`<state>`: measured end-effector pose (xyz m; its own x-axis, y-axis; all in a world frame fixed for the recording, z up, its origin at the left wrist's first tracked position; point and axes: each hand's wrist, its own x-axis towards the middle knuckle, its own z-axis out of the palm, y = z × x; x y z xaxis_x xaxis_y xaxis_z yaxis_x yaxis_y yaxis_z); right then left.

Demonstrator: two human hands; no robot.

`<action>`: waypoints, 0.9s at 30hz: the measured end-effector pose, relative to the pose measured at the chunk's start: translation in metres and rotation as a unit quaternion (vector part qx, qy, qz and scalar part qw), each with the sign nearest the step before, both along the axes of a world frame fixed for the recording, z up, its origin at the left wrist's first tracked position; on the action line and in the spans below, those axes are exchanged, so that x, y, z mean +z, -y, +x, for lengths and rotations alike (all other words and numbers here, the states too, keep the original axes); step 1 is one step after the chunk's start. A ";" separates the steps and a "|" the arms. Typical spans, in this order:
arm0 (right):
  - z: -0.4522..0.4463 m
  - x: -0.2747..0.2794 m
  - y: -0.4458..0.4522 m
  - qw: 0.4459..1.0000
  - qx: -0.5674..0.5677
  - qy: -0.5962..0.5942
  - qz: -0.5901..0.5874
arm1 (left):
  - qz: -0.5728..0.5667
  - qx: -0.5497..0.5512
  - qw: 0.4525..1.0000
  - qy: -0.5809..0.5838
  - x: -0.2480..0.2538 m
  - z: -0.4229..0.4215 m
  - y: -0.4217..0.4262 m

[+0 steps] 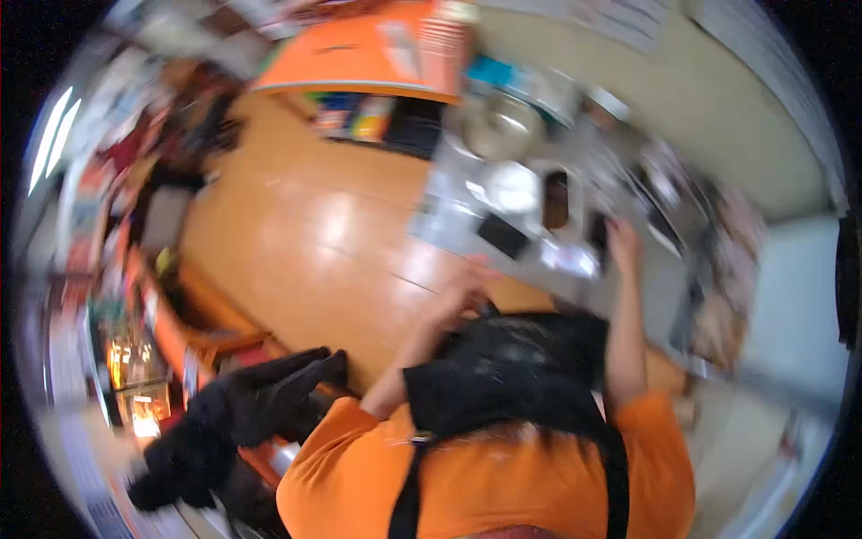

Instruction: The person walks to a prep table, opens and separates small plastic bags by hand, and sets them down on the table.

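Note:
Motion blurs much of the view. My left hand (465, 286) is in front of my body, just above the black apron (507, 377); its fingers look apart and nothing shows in them. My right hand (621, 241) reaches over the grey counter (651, 292), beside a small dark object (599, 230); whether it grips that object is too blurred to tell. Left of it are a container with dark contents (557, 199), a round white item (513, 187) and a flat black rectangle (503, 235). A round pale bowl (503, 128) stands farther back.
An orange-topped unit (359, 49) with stacked cups (444, 40) stands at the back. Orange-brown floor (305, 216) lies left of the counter. Black cloth (242, 404) is at lower left, near cluttered shelving. A pale wall (700, 99) rises behind the counter.

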<state>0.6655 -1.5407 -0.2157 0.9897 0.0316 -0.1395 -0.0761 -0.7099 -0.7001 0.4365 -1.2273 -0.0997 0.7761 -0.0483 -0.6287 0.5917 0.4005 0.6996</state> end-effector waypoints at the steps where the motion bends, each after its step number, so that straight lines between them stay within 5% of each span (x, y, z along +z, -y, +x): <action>1: 0.001 -0.070 0.028 0.988 0.103 0.081 -0.078 | -0.026 0.020 0.998 0.052 -0.012 -0.004 -0.005; 3: -0.032 -0.092 0.035 0.972 0.075 -0.025 -0.222 | -0.044 0.038 0.997 0.041 -0.008 -0.006 -0.011; 8: -0.077 -0.069 0.010 0.999 0.019 -0.001 0.030 | -0.051 0.023 0.997 0.059 -0.023 0.000 -0.019; 12: -0.060 -0.134 0.030 0.992 0.048 0.096 0.062 | -0.056 0.018 0.998 0.040 -0.022 0.005 -0.019; 15: -0.046 -0.160 0.044 0.985 0.001 -0.113 0.133 | -0.080 0.010 0.996 0.043 -0.030 0.006 -0.020; 18: -0.040 -0.182 0.052 0.985 0.028 -0.129 0.110 | -0.084 0.017 0.995 0.046 -0.030 0.005 -0.014; 27: -0.049 -0.125 0.019 0.994 -0.003 -0.086 0.071 | -0.090 0.002 0.995 0.041 -0.029 0.001 -0.002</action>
<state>0.6163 -1.5593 -0.3403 0.9520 0.0575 -0.3007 -0.2064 -0.6047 -0.7692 0.4377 -1.2257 -0.1284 0.8247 -0.1507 -0.5451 0.5338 0.5258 0.6622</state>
